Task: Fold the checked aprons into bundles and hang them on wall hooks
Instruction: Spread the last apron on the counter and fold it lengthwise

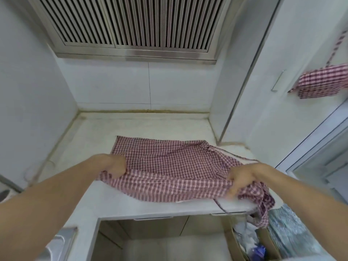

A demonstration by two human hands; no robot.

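A red-and-white checked apron (169, 166) lies spread across the pale counter (105, 132), its near edge lifted. My left hand (114, 165) grips the apron's near left corner. My right hand (243, 178) clutches the near right edge, where bunched cloth and a strap hang over the counter's front. A second checked apron (322, 82), folded into a bundle, hangs by its strap on the right wall.
A slatted metal vent (135, 25) fills the wall above the counter. A metal handle (277, 81) is fixed on the right wall panel. A steel sink edge (60, 242) shows at lower left. Boxes and bags (263, 242) stand on the floor at lower right.
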